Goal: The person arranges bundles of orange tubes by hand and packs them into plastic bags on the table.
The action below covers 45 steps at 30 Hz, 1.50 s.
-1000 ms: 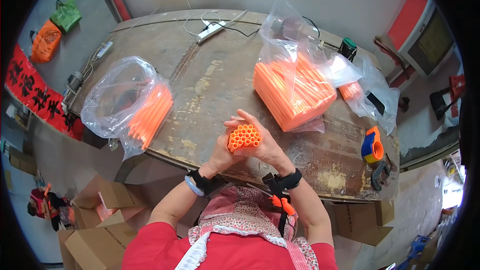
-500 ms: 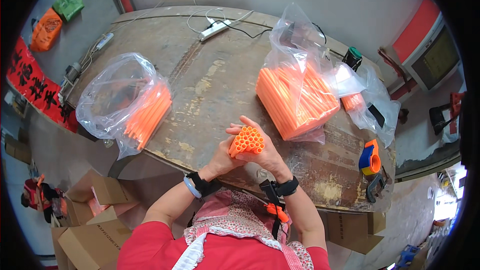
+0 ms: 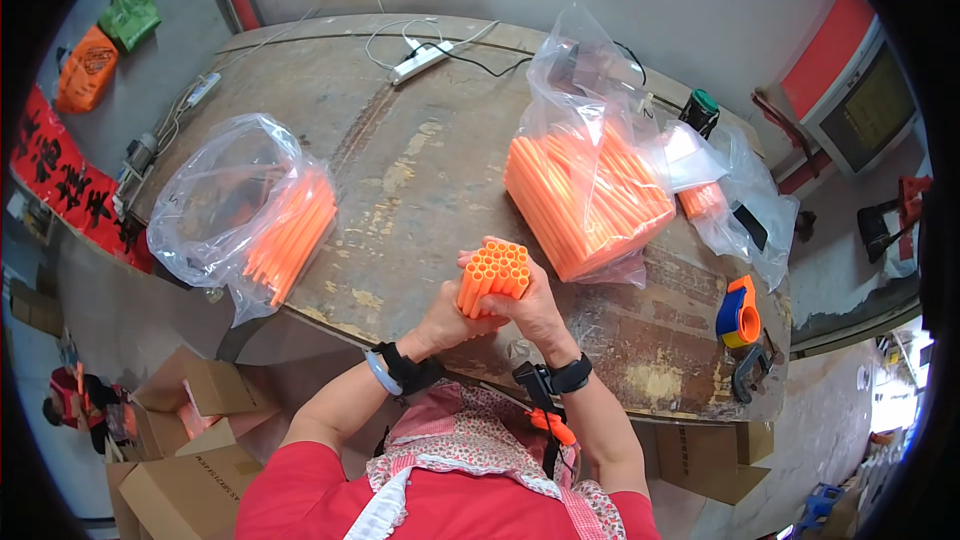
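Near the table's front edge, both my hands are wrapped round one bundle of orange plastic tubes (image 3: 492,278), whose open ends face up. My left hand (image 3: 447,317) closes on it from the left, and my right hand (image 3: 537,308) from the right with its thumb across the front. To the right lies a clear plastic bag (image 3: 590,195) full of the same kind of orange tubes. A second clear bag (image 3: 215,175) rests at the left, its mouth wide and a smaller lot of orange tubes (image 3: 292,235) inside.
An orange and blue tape dispenser (image 3: 738,313) and a dark clamp (image 3: 750,375) sit at the table's right edge. A white power strip (image 3: 420,62) with cables lies at the back. Cardboard boxes (image 3: 190,490) stand on the floor in front. Another person (image 3: 75,395) is far left.
The tube bundle has tilted, so more of the tubes' sides show. My right hand's fingers have come in round it, the thumb now across the front. The view has shifted slightly.
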### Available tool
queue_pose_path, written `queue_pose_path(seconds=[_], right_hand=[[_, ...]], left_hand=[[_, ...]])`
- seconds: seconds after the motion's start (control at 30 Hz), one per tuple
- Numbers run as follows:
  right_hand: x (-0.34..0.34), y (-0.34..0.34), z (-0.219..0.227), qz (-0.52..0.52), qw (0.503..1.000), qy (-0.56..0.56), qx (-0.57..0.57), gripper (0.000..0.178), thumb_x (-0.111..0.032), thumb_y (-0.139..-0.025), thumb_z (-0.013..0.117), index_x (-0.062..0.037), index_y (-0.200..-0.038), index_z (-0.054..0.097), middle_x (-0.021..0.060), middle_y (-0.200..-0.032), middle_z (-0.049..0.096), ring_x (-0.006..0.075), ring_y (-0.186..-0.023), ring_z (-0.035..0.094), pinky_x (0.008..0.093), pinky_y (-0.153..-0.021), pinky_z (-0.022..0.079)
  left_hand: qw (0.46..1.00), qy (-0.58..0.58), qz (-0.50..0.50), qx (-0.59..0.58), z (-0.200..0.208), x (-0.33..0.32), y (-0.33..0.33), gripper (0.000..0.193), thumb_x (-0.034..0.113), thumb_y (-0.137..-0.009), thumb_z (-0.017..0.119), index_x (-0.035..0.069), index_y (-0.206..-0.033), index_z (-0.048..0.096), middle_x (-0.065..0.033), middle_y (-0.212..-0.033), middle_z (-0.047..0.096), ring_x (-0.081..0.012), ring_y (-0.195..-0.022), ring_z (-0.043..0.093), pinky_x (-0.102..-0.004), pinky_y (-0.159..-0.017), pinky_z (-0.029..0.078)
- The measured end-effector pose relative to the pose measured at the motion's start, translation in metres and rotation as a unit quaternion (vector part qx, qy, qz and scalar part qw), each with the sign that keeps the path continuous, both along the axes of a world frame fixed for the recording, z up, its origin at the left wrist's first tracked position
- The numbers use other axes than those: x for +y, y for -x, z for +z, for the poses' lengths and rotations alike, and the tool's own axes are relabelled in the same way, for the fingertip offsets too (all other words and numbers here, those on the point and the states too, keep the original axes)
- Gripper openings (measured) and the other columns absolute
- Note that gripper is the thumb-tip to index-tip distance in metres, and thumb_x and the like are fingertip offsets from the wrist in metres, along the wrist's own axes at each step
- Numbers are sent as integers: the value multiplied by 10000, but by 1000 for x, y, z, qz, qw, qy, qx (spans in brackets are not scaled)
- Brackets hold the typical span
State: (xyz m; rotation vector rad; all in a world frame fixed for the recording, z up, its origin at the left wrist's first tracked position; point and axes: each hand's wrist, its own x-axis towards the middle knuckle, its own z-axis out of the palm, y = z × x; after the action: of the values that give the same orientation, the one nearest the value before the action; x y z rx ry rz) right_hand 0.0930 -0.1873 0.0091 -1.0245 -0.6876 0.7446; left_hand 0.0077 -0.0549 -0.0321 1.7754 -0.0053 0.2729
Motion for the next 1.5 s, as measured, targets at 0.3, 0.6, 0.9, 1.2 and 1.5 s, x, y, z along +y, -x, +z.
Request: queue_pose_path(seconds=[0.3, 0.6, 0.9, 1.2, 1.5], right_hand=[[-17, 13, 11, -127, 991, -29, 26, 769, -125, -748, 796, 5, -1378, 375, 108, -1295, 537, 187, -1177, 525, 341, -1006, 410], [-58, 26, 20, -67, 495, 229, -836, 479, -183, -846, 480, -172, -1324, 449, 134, -1337, 486, 239, -1267, 459, 423, -1117, 287], [-56, 15, -8, -68, 874, 178, -448, 543, -144, -692, 763, -59, -1169, 517, 107, -958, 617, 247, -905, 634, 356, -843, 497], [-9, 16, -73, -62, 976, 166, -127, 516, -56, -681, 776, -58, -1142, 545, 43, -986, 619, 122, -889, 591, 280, -735, 497], [-14, 11, -91, -60, 974, 146, -163, 439, -85, -701, 770, -37, -1107, 611, 83, -1039, 663, 185, -933, 631, 334, -831, 504]], left_hand=[[988, 135, -71, -13, 30, -16, 2, 457, 51, -744, 753, 17, -1145, 537, -65, -835, 637, -144, -739, 647, -284, -660, 541], [840, 201, -267, 428, 68, -16, 22, 280, 68, -731, 725, 42, -975, 590, -64, -851, 636, -164, -780, 629, -304, -670, 532], [772, 220, -412, 431, 96, 38, 1, 1058, 837, -805, 95, -9, -1328, 454, -327, -1079, 612, -400, -865, 674, -427, -781, 555], [990, 91, -103, -36, 41, 0, -12, 508, 99, -713, 804, 36, -1174, 600, -78, -1194, 625, -167, -1179, 517, -357, -1021, 404], [988, 146, -37, -33, 6, -13, -14, 424, 24, -727, 773, 21, -1127, 633, -68, -1085, 678, -141, -981, 629, -305, -877, 507]])
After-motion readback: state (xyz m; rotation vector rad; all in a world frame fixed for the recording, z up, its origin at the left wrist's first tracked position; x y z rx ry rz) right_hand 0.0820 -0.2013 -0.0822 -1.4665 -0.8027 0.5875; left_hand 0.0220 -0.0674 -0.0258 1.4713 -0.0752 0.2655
